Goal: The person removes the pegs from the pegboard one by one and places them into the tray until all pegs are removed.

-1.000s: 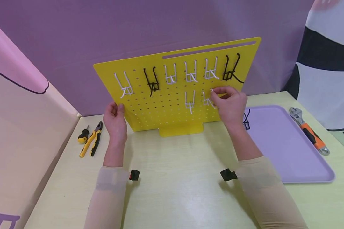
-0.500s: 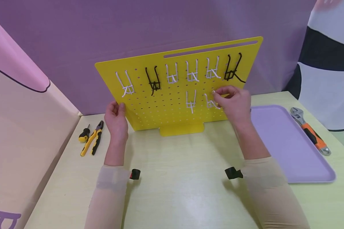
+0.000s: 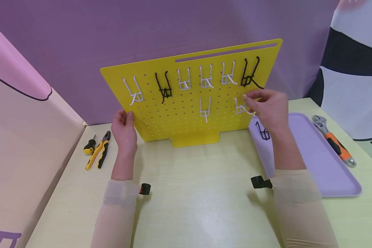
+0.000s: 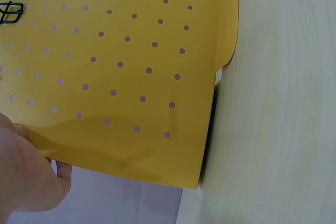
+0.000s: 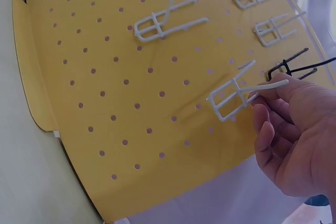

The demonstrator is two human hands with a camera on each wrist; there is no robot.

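The white wire hook (image 3: 240,109) was in your right hand (image 3: 271,106), one of its upper ends pinched between your thumb and fingers, in front of the right part of the yellow pegboard (image 3: 167,122); whether the hook touched the panel could not be told; your left hand (image 3: 124,129) gripped the panel's left edge, thumb on the front and fingers curled behind; to the left of your hook, at about its height, a lone white hook (image 3: 205,113) hung on the panel; above them ran an upper row, from left to right a leftmost white hook (image 3: 137,97), a black hook (image 3: 165,92), three white hooks (image 3: 184,85) and a rightmost black hook (image 3: 247,81); beyond your right hand, a loose black hook (image 3: 264,134) lay in the purple tray (image 3: 319,155), with an orange-handled adjustable wrench (image 3: 333,140) just beside the tray's right side; left of your left hand, a stubby screwdriver (image 3: 90,147) and yellow-and-black pliers (image 3: 99,151) lay side by side on the pale wood-grain table (image 3: 186,206).
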